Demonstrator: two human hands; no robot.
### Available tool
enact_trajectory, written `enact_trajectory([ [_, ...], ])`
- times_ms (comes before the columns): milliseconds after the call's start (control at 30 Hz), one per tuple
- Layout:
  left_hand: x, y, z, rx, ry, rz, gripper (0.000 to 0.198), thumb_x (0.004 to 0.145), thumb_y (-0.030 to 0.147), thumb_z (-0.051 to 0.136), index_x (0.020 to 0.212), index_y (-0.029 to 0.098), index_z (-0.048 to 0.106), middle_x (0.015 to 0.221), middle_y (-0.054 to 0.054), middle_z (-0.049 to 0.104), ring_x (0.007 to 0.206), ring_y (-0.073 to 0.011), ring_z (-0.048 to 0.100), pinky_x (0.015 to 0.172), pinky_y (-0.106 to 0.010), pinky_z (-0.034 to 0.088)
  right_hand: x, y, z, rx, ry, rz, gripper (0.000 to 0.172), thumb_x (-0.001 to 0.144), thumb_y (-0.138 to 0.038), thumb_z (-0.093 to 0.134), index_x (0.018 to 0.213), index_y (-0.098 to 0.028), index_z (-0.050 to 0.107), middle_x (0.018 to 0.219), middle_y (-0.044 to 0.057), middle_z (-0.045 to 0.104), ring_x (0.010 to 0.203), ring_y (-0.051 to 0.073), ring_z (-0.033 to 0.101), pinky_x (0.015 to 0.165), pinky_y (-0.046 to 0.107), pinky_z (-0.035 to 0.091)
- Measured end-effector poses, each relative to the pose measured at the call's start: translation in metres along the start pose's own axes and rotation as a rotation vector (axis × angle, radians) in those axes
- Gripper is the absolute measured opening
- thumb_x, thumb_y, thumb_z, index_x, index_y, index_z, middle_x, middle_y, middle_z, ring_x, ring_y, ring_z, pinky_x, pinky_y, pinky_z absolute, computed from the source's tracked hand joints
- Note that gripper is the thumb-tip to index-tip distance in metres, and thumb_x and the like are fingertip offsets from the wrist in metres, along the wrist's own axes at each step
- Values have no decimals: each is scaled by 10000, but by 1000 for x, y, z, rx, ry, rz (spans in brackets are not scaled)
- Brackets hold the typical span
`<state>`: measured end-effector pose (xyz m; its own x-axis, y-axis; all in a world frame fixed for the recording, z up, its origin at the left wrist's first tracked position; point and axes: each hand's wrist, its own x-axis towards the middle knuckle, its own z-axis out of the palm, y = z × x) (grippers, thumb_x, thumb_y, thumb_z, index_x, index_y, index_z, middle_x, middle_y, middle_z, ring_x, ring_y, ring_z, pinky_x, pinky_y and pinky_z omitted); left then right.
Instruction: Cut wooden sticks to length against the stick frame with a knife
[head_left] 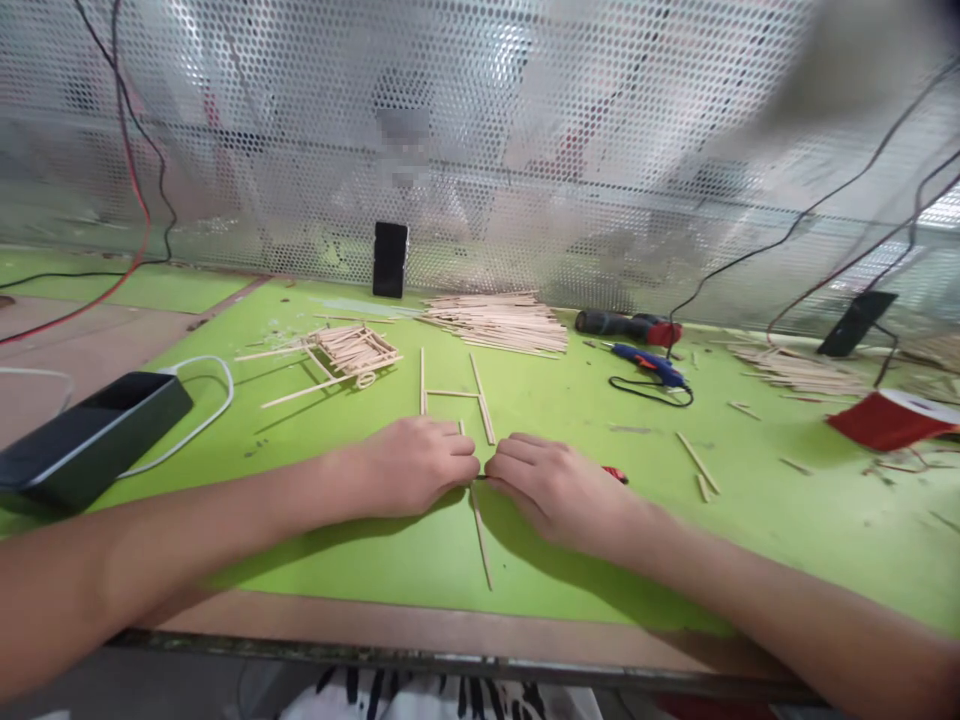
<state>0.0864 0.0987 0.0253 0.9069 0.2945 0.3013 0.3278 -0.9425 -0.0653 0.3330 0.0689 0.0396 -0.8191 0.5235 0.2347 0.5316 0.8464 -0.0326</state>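
My left hand and my right hand rest on the green mat, knuckles almost touching, fingers curled shut. Between them they pinch a thin wooden stick that runs toward the table's front edge. Just beyond my hands lies an H-shaped frame of glued sticks. Something small and red shows behind my right hand, mostly hidden. A blue glue gun with a black cord lies farther back right.
A pile of sticks and a small stick cart lie at the back. A black phone leans on the perforated screen. A dark power bank with white cable sits left. A red-and-black tool, more sticks and a red box are right.
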Motion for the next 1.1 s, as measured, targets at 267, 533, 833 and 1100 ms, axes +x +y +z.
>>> enact_trajectory([
  [267,-19,3,-9,-3,-27,-57,167,1032,167,634,868,193,645,837,-25,684,784,-208,604,711,-363,424,14,-6,9,15,-8,-17,201,1033,-80,505,985,-162,682,895,53,670,817,187,578,743,294,439],
  [533,-24,0,-18,54,44,-187,191,1074,241,490,1077,162,663,1040,-92,739,905,-241,659,801,-387,471,14,-7,9,-67,45,-35,161,1053,-129,551,970,-163,685,884,50,686,782,188,587,720,306,427],
  [833,-24,-9,-13,93,206,30,289,1110,219,452,923,189,670,776,-21,728,726,-185,652,848,-373,508,0,-4,-12,39,342,96,286,1146,-291,380,1105,-186,642,934,61,716,779,157,659,692,270,503],
  [1100,-31,-24,-16,65,251,-105,365,1151,319,427,972,178,712,807,-5,759,638,-147,668,591,-288,462,1,78,-11,-36,130,522,250,1036,-270,507,912,-208,715,926,81,768,784,221,681,672,315,460],
])
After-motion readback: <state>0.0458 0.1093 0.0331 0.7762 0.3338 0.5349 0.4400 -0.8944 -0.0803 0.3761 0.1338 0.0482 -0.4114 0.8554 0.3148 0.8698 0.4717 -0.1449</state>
